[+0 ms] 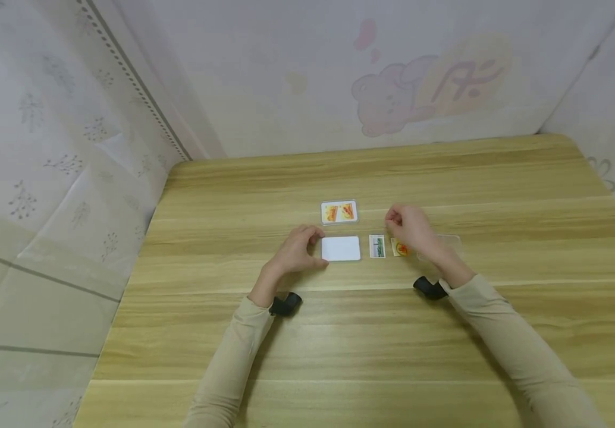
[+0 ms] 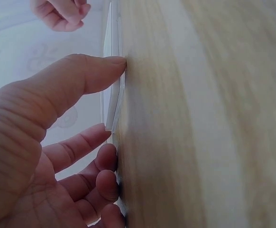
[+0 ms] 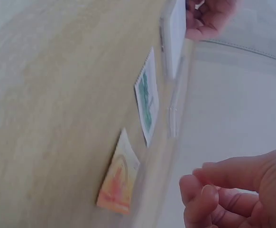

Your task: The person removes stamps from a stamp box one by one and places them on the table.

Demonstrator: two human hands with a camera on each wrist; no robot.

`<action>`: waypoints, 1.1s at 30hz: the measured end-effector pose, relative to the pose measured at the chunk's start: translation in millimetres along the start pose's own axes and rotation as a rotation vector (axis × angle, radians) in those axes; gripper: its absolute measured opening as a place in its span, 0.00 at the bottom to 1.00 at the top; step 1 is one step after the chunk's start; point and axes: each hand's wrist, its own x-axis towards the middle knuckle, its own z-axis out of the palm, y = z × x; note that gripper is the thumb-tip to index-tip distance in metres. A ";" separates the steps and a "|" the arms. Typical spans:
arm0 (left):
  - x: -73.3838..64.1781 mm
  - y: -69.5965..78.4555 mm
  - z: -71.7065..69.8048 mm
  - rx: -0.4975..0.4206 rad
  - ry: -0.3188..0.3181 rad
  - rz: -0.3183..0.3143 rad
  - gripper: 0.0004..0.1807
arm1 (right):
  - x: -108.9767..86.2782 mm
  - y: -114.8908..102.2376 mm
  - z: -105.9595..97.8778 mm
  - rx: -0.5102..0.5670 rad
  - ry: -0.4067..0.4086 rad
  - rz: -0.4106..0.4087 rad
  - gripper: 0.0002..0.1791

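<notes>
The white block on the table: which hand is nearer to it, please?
Left. The left hand grips the left end of the white block; the right hand is apart from it, off to its right.

Place: homelike (room unclear) | woodgrain table (image 1: pixel 350 351) | leafy curtain (image 1: pixel 61 125) | teddy-print backdrop (image 1: pixel 264 77)

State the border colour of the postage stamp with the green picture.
The postage stamp has a white border, shown best in the head view.

The left hand (image 1: pixel 298 252) gripped the white card (image 1: pixel 341 249); right of it were a green stamp (image 1: pixel 377 246), a yellow stamp (image 1: pixel 399 248) and the right hand (image 1: pixel 412 227).
</notes>
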 end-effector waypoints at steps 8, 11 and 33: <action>0.3 -0.9 0.3 0.005 -0.003 0.004 0.28 | -5.5 0.9 -8.3 0.041 0.027 0.022 0.04; 0.7 -1.5 0.5 0.003 -0.006 0.000 0.28 | -6.9 1.9 -9.1 0.044 0.044 0.010 0.04; 0.0 1.7 0.6 -0.042 0.030 -0.011 0.28 | -24.5 11.4 -21.8 0.072 0.084 0.020 0.07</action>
